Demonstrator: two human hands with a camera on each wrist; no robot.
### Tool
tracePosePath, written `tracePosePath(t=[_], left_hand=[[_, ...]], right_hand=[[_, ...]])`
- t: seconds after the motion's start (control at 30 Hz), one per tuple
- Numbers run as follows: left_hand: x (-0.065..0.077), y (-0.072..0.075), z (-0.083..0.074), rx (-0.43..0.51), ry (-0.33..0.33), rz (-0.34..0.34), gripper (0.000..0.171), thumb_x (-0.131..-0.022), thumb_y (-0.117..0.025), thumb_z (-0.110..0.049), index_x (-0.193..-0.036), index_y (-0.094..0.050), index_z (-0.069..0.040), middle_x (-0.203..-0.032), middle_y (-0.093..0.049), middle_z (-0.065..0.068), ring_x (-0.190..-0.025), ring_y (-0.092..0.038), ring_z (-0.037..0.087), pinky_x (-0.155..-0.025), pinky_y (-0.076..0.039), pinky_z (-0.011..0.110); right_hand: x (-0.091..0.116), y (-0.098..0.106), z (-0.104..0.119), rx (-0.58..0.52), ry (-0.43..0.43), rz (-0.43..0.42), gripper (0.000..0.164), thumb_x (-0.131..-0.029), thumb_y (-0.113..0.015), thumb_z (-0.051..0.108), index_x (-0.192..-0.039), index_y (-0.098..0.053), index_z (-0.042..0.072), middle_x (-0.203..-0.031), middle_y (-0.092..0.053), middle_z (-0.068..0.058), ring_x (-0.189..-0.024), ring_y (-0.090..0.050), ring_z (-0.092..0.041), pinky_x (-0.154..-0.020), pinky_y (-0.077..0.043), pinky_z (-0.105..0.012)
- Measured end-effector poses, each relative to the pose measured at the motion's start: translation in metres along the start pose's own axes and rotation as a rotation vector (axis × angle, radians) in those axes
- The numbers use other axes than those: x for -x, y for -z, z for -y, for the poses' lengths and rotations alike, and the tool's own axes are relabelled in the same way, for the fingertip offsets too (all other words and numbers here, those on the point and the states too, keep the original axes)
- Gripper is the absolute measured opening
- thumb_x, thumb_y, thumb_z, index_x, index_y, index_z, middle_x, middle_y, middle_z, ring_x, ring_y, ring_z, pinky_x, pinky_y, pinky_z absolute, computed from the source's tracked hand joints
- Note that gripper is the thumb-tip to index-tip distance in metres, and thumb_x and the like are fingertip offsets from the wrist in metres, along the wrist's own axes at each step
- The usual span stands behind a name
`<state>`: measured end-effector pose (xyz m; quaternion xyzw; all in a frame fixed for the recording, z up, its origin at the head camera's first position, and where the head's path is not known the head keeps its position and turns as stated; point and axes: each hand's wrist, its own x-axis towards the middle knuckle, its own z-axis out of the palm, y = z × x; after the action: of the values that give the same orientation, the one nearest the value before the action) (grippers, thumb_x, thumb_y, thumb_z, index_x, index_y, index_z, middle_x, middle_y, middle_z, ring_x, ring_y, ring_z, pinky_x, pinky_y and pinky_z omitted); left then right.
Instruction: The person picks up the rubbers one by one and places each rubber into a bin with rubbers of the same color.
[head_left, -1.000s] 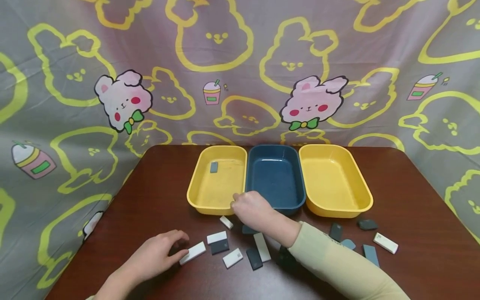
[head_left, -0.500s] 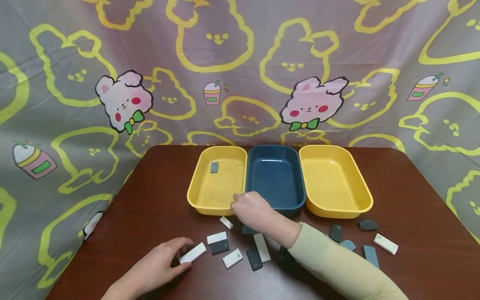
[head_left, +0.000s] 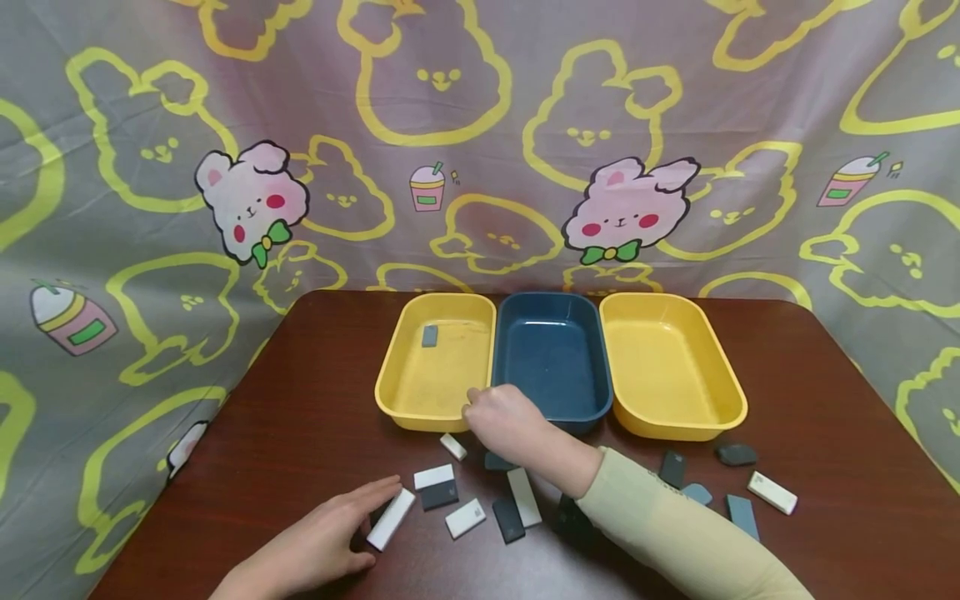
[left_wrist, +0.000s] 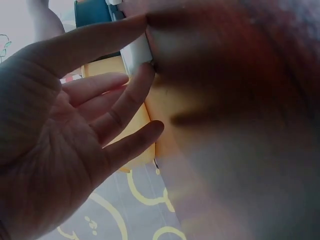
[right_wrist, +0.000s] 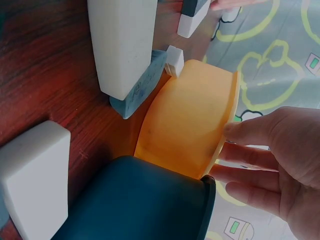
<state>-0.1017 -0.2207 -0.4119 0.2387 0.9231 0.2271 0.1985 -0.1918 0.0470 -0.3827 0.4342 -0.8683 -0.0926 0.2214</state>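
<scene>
My left hand (head_left: 322,527) is at a white eraser (head_left: 391,521) on the brown table, its extended fingers along the eraser's upper end and its thumb apart below. The left wrist view shows these fingers (left_wrist: 142,82) spread, with the eraser (left_wrist: 137,54) partly behind them. At the near right corner of the left yellow tray (head_left: 420,422), my right hand (head_left: 510,417) grips the rim. From the right wrist, the thumb (right_wrist: 240,131) lies at that rim and the other fingers pass behind it. A small blue-grey eraser (head_left: 429,336) lies inside this tray.
A dark blue tray (head_left: 551,358) and another yellow tray (head_left: 667,367) stand beside it in a row. Several white and dark erasers lie before them, including a white one (head_left: 466,518) and a black one (head_left: 508,519). More pieces, such as a blue-grey one (head_left: 742,517), lie at right.
The left thumb has come away from the white eraser, which has turned to a steeper angle with its near end towards me. My right hand stays at the tray rim.
</scene>
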Motion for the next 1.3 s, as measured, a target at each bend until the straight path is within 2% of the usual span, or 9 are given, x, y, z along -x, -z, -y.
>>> tracePosePath(t=[0.2, 0.3, 0.5, 0.63, 0.73, 0.8, 0.93, 1.3], left_hand=[[-0.005, 0.001, 0.000, 0.020, -0.029, -0.008, 0.063, -0.074, -0.081, -0.004, -0.132, -0.057, -0.004, -0.126, -0.059, 0.008, -0.080, -0.053, 0.003, -0.069, -0.049, 0.027], [-0.007, 0.000, 0.000, 0.029, -0.023, -0.009, 0.060, -0.074, -0.081, -0.003, -0.129, -0.059, -0.005, -0.122, -0.060, 0.005, -0.077, -0.052, 0.002, -0.067, -0.048, 0.027], [-0.008, -0.001, 0.000, 0.038, -0.023, -0.004, 0.061, -0.073, -0.083, -0.005, -0.129, -0.059, -0.006, -0.118, -0.059, 0.001, -0.074, -0.051, 0.002, -0.063, -0.047, 0.025], [-0.010, -0.001, -0.002, 0.019, -0.076, -0.035, 0.065, -0.072, -0.083, -0.005, -0.132, -0.056, -0.005, -0.120, -0.055, 0.001, -0.074, -0.052, 0.001, -0.062, -0.047, 0.023], [-0.012, 0.000, -0.004, -0.037, -0.096, -0.049, 0.073, -0.070, -0.085, -0.009, -0.136, -0.053, -0.006, -0.129, -0.052, 0.005, -0.084, -0.055, 0.005, -0.067, -0.048, 0.026], [-0.014, 0.001, -0.005, -0.071, -0.093, -0.041, 0.077, -0.070, -0.086, -0.012, -0.138, -0.051, -0.006, -0.136, -0.049, 0.008, -0.097, -0.058, 0.011, -0.076, -0.051, 0.031], [-0.017, 0.004, -0.007, -0.098, -0.088, -0.016, 0.079, -0.069, -0.086, -0.013, -0.139, -0.051, -0.006, -0.140, -0.050, 0.008, -0.118, -0.053, 0.020, -0.092, -0.047, 0.043], [-0.017, 0.003, -0.007, -0.144, -0.115, -0.050, 0.069, -0.069, -0.086, -0.014, -0.131, -0.057, -0.007, -0.127, -0.059, 0.002, -0.108, -0.057, 0.014, -0.087, -0.049, 0.040]], right_hand=[[0.000, -0.001, 0.000, 0.001, -0.004, 0.003, 0.005, -0.084, -0.073, 0.010, -0.081, -0.075, 0.012, -0.066, -0.057, -0.001, -0.054, -0.055, -0.011, -0.049, -0.046, -0.024], [0.000, -0.001, 0.001, 0.000, -0.005, 0.001, 0.005, -0.084, -0.073, 0.010, -0.081, -0.075, 0.012, -0.066, -0.057, 0.000, -0.054, -0.055, -0.011, -0.049, -0.046, -0.024], [0.001, -0.002, 0.002, -0.004, -0.003, 0.015, 0.005, -0.084, -0.072, 0.010, -0.083, -0.076, 0.012, -0.066, -0.058, -0.001, -0.055, -0.056, -0.012, -0.049, -0.046, -0.024], [0.000, -0.002, 0.001, 0.002, -0.006, 0.007, 0.004, -0.084, -0.072, 0.010, -0.082, -0.076, 0.012, -0.066, -0.058, -0.001, -0.055, -0.056, -0.012, -0.049, -0.047, -0.025], [0.000, -0.001, 0.001, 0.003, -0.005, -0.002, 0.004, -0.084, -0.073, 0.010, -0.081, -0.075, 0.012, -0.066, -0.057, -0.001, -0.055, -0.056, -0.012, -0.049, -0.047, -0.025], [0.000, -0.001, 0.001, 0.002, -0.003, -0.002, 0.004, -0.084, -0.073, 0.009, -0.081, -0.075, 0.012, -0.065, -0.057, -0.001, -0.055, -0.056, -0.012, -0.049, -0.047, -0.025], [0.000, -0.002, 0.002, -0.003, 0.002, 0.001, 0.004, -0.084, -0.072, 0.009, -0.081, -0.075, 0.012, -0.065, -0.056, -0.001, -0.054, -0.056, -0.012, -0.049, -0.046, -0.025], [0.001, -0.002, 0.001, 0.008, -0.004, 0.014, 0.005, -0.084, -0.072, 0.011, -0.081, -0.075, 0.012, -0.066, -0.057, -0.001, -0.055, -0.056, -0.011, -0.049, -0.046, -0.024]])
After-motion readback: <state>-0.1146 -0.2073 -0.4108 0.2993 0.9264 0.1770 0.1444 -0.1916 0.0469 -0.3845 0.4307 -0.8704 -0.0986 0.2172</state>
